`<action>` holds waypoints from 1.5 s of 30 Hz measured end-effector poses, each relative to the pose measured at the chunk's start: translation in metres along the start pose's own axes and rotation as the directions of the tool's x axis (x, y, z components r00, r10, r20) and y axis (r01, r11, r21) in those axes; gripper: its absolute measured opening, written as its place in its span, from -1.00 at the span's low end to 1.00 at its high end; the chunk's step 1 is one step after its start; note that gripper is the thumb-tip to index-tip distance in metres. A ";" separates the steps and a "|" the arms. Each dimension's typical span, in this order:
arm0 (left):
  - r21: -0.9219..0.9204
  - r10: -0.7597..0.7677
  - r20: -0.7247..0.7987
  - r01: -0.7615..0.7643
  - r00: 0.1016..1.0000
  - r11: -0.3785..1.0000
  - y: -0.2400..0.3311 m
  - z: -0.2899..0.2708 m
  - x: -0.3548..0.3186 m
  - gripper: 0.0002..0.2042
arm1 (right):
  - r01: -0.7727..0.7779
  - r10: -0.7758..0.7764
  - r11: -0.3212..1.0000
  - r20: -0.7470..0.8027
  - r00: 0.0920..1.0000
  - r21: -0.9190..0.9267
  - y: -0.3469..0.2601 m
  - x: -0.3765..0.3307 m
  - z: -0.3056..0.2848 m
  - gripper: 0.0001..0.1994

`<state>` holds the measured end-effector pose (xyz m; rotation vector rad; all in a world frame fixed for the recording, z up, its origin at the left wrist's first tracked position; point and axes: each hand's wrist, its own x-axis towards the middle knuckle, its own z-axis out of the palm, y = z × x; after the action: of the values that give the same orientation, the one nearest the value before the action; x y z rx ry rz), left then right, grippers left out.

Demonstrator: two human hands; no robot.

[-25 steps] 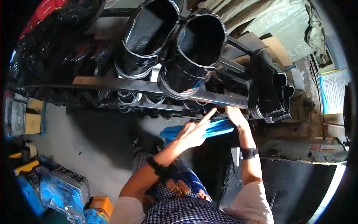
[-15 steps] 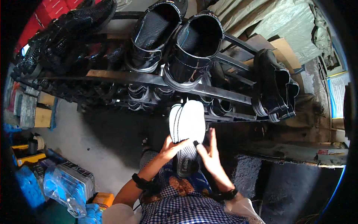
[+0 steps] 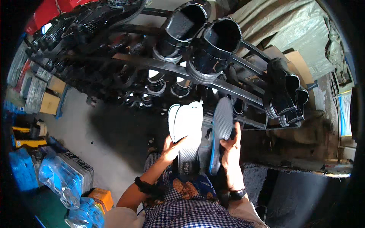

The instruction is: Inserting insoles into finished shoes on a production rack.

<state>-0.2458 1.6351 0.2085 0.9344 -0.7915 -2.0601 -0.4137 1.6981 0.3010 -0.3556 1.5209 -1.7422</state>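
My left hand [image 3: 170, 149] is closed around a small stack of insoles [image 3: 189, 154], thumb on top. Their front parts glare white in the light, while the heel end shows a dark ribbed surface. Just to the right, my right hand [image 3: 231, 151] grips a single dark textured insole [image 3: 222, 118] with a blue edge, held upright and apart from the stack. Ahead of both hands, a pair of glossy black shoes stands on the rack, the left shoe [image 3: 173, 43] and the right shoe [image 3: 211, 57] with openings facing me.
The dark metal rack [image 3: 167, 68] holds more black shoes, with another pair [image 3: 285, 91] at its right end. Plastic-wrapped blue insoles [image 3: 61, 176] and an orange box [image 3: 100, 198] lie at lower left. A pale tarp [image 3: 292, 34] hangs at far right.
My right hand has taken one insole off the stack and moved it to the right. The stack stays in my left hand. The view has shifted slightly.
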 end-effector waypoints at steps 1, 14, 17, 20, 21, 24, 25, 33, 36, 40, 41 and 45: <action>0.039 0.022 -0.011 -0.022 1.000 0.999 0.004 -0.004 0.001 -0.76 | -0.035 0.035 0.999 0.025 0.999 -0.004 -0.008 0.003 -0.002 -0.14; 0.837 0.246 0.494 -0.533 0.834 0.126 0.114 -0.028 0.029 -0.61 | -0.172 0.369 0.816 0.269 0.889 -0.552 -0.054 0.051 0.077 -0.59; 0.826 0.094 0.559 -0.563 0.824 0.026 0.123 -0.024 0.066 -0.56 | -0.056 0.319 0.707 0.247 0.915 -0.705 -0.056 0.065 0.105 -0.69; 0.924 -0.028 0.332 -0.319 0.943 0.211 0.132 -0.023 0.089 -0.59 | 0.018 0.286 0.658 0.272 0.919 -0.753 -0.041 0.082 0.132 -0.79; 0.904 -0.049 0.368 -0.345 0.929 0.253 0.138 -0.015 0.094 -0.53 | 0.122 0.186 0.601 0.287 0.940 -0.790 -0.039 0.087 0.129 -0.81; 0.830 0.102 0.533 -0.543 0.840 0.131 0.112 -0.028 0.115 -0.55 | 0.340 0.022 0.469 0.395 0.918 -0.815 -0.007 0.114 0.120 -0.80; 0.816 0.012 0.573 -0.573 0.819 0.076 0.114 -0.030 0.118 -0.64 | 0.446 0.011 0.255 0.464 0.886 -0.858 0.002 0.123 0.116 -0.80; 0.684 0.188 0.724 -0.726 0.664 -0.070 0.096 -0.044 0.123 -0.72 | 0.519 -0.017 -0.848 0.985 0.170 -0.104 0.044 0.190 0.099 -0.69; 0.725 0.186 0.673 -0.689 0.716 0.026 0.111 -0.039 0.119 -0.64 | 0.596 -0.053 -0.785 0.976 0.211 -0.172 0.047 0.194 0.100 -0.68; 0.710 0.146 0.698 -0.705 0.701 -0.005 0.118 -0.045 0.115 -0.56 | 0.706 -0.098 -0.661 0.962 0.254 -0.254 0.063 0.186 0.105 -0.68; 0.782 0.037 0.596 -0.590 0.802 0.200 0.137 -0.038 0.113 -0.54 | 0.723 -0.106 -0.633 0.956 0.273 -0.276 0.063 0.183 0.102 -0.68; 0.827 0.037 0.552 -0.552 0.833 0.107 0.115 -0.046 0.121 -0.48 | 0.809 -0.144 -0.499 0.950 0.277 -0.311 0.069 0.187 0.119 -0.67</action>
<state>-0.2246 1.4643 0.2266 0.7717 -2.5470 -1.0917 -0.4329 1.4835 0.2147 -2.8589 1.9043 -0.2652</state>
